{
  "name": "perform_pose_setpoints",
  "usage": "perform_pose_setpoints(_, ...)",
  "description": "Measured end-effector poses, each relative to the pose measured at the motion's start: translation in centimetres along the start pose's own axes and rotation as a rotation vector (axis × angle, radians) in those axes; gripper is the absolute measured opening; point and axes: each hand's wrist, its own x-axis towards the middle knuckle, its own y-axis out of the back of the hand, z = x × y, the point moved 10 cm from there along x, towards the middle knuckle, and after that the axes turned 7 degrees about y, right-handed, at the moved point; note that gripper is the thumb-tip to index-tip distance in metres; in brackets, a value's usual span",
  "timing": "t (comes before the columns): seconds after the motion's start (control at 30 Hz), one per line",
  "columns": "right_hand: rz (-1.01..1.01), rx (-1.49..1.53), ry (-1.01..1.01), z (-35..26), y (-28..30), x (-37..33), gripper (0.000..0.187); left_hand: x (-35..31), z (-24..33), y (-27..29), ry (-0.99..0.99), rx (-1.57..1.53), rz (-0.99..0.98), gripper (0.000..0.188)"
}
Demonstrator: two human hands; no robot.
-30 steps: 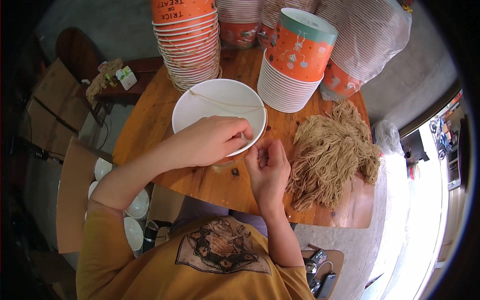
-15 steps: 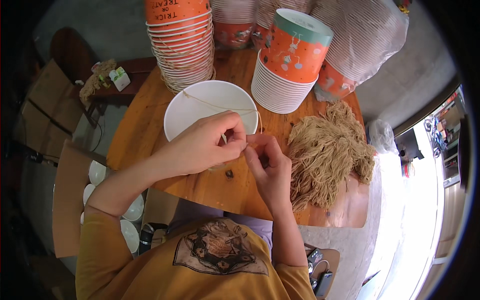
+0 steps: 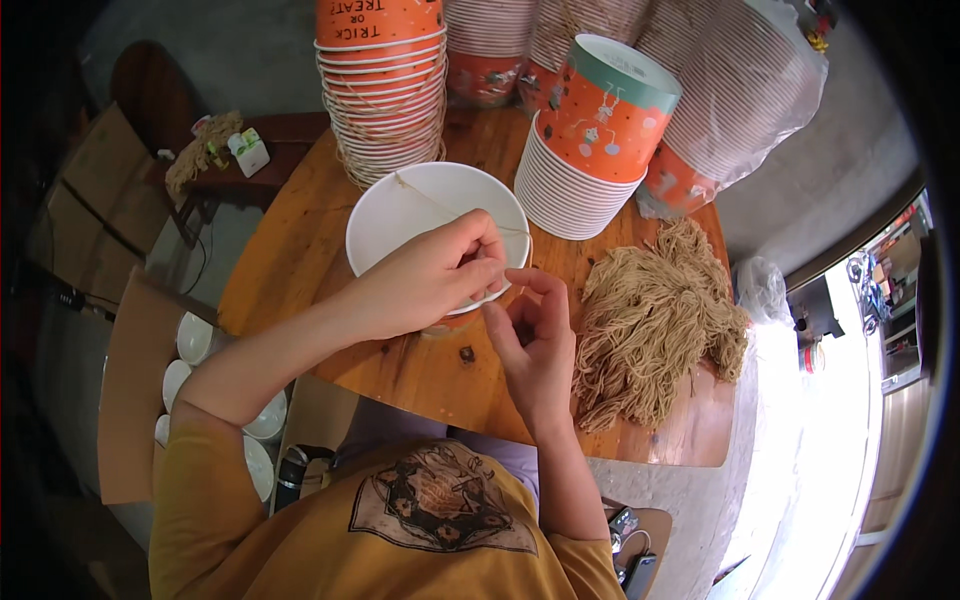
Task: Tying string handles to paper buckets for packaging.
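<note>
A white paper bucket [image 3: 385, 215] with an orange outside stands on the wooden table, its mouth facing up. A thin tan cord [image 3: 428, 200] runs from its far rim across the mouth to the right rim. My left hand [image 3: 435, 270] reaches over the bucket, its fingers pinched on the cord by the near right rim; the fingertips partly hide the grip. Just right of the rim, my right hand [image 3: 538, 350] has thumb and index finger apart, the index tip close to my left fingertips. No object shows between its fingers.
A bundle of tan cords [image 3: 660, 325] lies on the right of the table. Behind the bucket rise a corded stack of buckets [image 3: 385, 110], another stack [image 3: 575, 190], and plastic-wrapped stacks [image 3: 740, 100]. A cardboard box [image 3: 140, 390] with white-mouthed buckets stands at lower left.
My right thumb and index finger have parted from their pinch beside my left fingertips. My left hand stays pinched near the rim. The whole view has shifted slightly.
</note>
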Motion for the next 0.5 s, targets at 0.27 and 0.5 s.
perform_pose_setpoints(0.27, -0.084, -0.229, 0.009, -2.0, 3.9, -0.3, 0.031, 0.1, -0.6, -0.8, 0.048, -0.13, -0.148, 0.009)
perform_pose_setpoints(0.5, -0.349, -0.337, 0.045, -5.1, 2.9, 0.8, 0.012, -0.1, -1.1, -0.9, 0.182, -0.052, -0.132, 0.01)
